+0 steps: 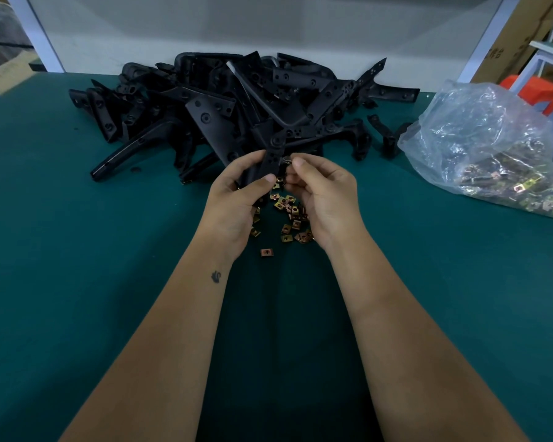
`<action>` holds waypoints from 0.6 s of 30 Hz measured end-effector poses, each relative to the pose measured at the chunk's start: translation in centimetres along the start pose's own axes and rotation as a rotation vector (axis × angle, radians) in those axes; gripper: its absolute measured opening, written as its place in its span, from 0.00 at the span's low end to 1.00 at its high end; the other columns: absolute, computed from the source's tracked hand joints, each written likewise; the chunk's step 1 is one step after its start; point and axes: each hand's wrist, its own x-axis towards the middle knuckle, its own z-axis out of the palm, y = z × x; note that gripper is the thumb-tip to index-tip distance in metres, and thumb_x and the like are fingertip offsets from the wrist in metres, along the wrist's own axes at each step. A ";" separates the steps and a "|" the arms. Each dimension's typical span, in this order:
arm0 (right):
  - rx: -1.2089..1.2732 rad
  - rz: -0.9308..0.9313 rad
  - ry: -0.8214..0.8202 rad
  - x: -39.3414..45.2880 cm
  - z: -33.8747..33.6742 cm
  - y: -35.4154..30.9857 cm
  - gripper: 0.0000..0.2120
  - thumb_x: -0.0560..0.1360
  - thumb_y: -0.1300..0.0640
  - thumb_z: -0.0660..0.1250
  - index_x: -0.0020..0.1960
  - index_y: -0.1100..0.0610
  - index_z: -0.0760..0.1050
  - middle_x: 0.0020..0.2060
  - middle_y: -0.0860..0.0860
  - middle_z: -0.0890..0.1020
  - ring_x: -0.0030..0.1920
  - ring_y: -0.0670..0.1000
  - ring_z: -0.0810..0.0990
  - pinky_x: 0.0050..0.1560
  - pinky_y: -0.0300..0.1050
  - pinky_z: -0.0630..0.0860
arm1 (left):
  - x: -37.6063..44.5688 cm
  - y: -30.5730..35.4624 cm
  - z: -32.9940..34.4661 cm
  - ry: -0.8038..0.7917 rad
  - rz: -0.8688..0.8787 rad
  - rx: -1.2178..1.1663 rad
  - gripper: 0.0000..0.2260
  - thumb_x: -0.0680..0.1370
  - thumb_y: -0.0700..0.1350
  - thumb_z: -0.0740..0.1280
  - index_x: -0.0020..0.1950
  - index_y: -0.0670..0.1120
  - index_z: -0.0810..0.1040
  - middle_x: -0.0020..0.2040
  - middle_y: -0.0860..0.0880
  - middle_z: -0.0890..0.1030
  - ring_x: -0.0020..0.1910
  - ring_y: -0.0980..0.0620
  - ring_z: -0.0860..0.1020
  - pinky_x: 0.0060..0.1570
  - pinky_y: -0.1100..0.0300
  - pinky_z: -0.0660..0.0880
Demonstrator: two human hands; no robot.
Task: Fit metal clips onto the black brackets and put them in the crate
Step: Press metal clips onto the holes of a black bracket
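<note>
My left hand (237, 199) grips a black bracket (270, 159) by its lower part, its perforated end pointing up. My right hand (320, 193) pinches a small metal clip (286, 160) between thumb and forefinger, right against the bracket's edge. Under and between both hands several loose brass-coloured clips (288, 215) lie scattered on the green table (109, 250). A big heap of black brackets (237, 103) is piled just beyond the hands. No crate is in view.
A clear plastic bag (489, 148) with many more clips lies at the right of the table. A white panel stands behind the heap. Cardboard boxes and an orange stool (533, 90) are off the table's right rear corner.
</note>
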 end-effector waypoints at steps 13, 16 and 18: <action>-0.027 0.032 0.061 -0.1 0.5 0.3 0.08 0.78 0.59 0.69 0.41 0.58 0.80 0.33 0.50 0.82 0.36 0.47 0.80 0.40 0.40 0.78 | -0.4 0.0 0.4 -0.056 0.030 0.037 0.14 0.76 0.32 0.69 0.56 0.49 0.80 0.51 0.50 0.85 0.51 0.53 0.82 0.50 0.62 0.77; -0.008 0.025 0.102 -0.2 0.7 0.3 0.08 0.78 0.60 0.68 0.41 0.59 0.80 0.32 0.49 0.81 0.35 0.46 0.80 0.39 0.39 0.78 | -0.4 0.0 0.5 -0.048 0.025 0.028 0.14 0.76 0.32 0.68 0.57 0.48 0.80 0.52 0.49 0.85 0.52 0.53 0.83 0.50 0.61 0.78; -0.004 0.023 0.128 -0.1 0.7 0.3 0.08 0.78 0.60 0.68 0.41 0.59 0.79 0.31 0.49 0.81 0.34 0.46 0.79 0.39 0.40 0.78 | -0.3 0.0 0.6 -0.038 0.020 0.014 0.15 0.76 0.32 0.68 0.58 0.47 0.79 0.53 0.48 0.84 0.53 0.52 0.82 0.52 0.60 0.78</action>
